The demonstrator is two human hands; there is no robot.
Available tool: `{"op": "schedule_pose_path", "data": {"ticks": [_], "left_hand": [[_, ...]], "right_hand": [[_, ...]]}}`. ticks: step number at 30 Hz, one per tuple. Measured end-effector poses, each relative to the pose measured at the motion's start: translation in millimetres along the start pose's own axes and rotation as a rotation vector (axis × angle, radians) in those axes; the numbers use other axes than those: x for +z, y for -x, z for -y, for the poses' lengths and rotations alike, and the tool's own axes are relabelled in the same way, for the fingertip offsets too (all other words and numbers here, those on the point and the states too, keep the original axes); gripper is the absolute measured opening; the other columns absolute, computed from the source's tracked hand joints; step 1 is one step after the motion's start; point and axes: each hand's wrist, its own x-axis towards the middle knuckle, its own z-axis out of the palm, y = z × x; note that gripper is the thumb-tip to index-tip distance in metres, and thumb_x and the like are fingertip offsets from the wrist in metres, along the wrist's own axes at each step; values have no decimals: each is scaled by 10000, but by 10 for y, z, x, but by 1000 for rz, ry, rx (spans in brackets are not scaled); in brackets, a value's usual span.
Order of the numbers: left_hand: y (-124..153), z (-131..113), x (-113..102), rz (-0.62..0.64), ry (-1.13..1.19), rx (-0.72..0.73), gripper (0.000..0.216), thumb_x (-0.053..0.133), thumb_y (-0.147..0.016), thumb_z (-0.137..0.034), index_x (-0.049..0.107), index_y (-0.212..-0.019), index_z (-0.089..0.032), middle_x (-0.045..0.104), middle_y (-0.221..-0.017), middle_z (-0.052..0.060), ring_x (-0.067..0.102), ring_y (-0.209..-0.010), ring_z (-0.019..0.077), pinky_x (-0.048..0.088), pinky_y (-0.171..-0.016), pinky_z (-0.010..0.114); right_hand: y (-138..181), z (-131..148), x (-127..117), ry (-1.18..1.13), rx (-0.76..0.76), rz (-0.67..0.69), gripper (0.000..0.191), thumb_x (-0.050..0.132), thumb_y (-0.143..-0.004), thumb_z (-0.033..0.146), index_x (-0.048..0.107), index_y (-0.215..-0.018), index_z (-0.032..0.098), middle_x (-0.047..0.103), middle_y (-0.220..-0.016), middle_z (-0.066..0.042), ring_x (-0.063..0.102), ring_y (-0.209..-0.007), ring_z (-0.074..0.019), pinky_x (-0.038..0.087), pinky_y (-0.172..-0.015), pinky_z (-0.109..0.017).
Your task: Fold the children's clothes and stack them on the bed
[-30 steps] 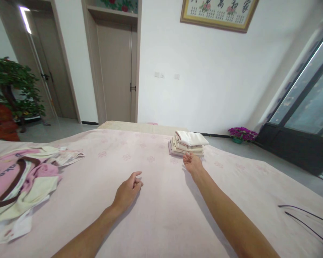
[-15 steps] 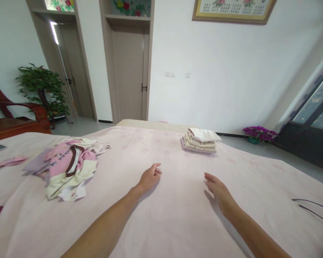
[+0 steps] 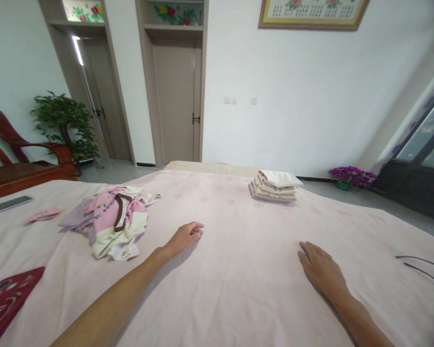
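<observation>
My left hand (image 3: 186,237) rests on the pink bedspread (image 3: 231,284), fingers loosely bent and a little apart, holding nothing. To its left lies a rumpled heap of clothes (image 3: 121,221) in pink, cream and lilac, with a brown-and-white band on it. My right hand (image 3: 321,269) is palm down on the bedspread, its fingers stretched out and nothing under them that I can see. Beyond both hands, nearer the right, stands a neat stack of folded clothes (image 3: 275,187), white on top with cream and lilac below.
A small pink cloth (image 3: 42,216) and a phone (image 3: 9,205) lie at the left. In the near left corner is a red printed item (image 3: 12,301). Dark thin strips (image 3: 425,262), perhaps cords, are at the right edge. A wooden chair (image 3: 29,159) stands beyond the left side.
My hands have moved apart: the left one leftward, the right one rightward and down flat onto the bedspread. The view has shifted left, showing more of the red item and the phone.
</observation>
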Motion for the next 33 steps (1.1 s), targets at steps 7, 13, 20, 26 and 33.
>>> {"op": "schedule_pose_path", "data": {"ticks": [7,13,20,26,33], "left_hand": [[122,280,-615,-189,-42,-109,442,517,-822,-376,651,-1163,-129,716,-888,78,651,-767,173,458,-623,257],[106,568,-923,-330,-70,-121,469,508,-784,-374,655,-1137,-104,729,-892,95,661,-753,184,485,-668,283],[137,635,-938,-317,-184,-83,373,524,-833,-365,690,-1088,-148,750,-961,88,686,-866,213,492,-807,312],[209,527,-879,-352,-304,-81,266,525,-895,-310,705,-1061,-203,750,-1061,54,674,-994,197,461,-882,291],[228,490,-873,-347,-326,-86,257,523,-886,-237,711,-1058,-206,747,-1066,48,673,-980,190,460,-866,281]], "right_hand": [[-34,-123,7,104,98,-6,556,249,-968,428,558,-1320,129,595,-1339,-156,581,-1176,-341,461,-988,-476],[-50,-195,37,95,134,-14,529,300,-935,413,599,-1276,140,612,-1317,-153,600,-1136,-353,473,-961,-477],[-82,-262,90,45,146,-18,532,304,-906,417,630,-1225,142,631,-1282,-157,607,-1121,-362,477,-961,-492],[-105,-351,170,7,117,-75,471,355,-878,396,670,-1148,171,656,-1231,-167,625,-1100,-354,472,-986,-480],[-127,-414,235,-18,135,-68,464,366,-873,394,652,-1166,176,644,-1262,-164,618,-1121,-368,477,-971,-506]]}}
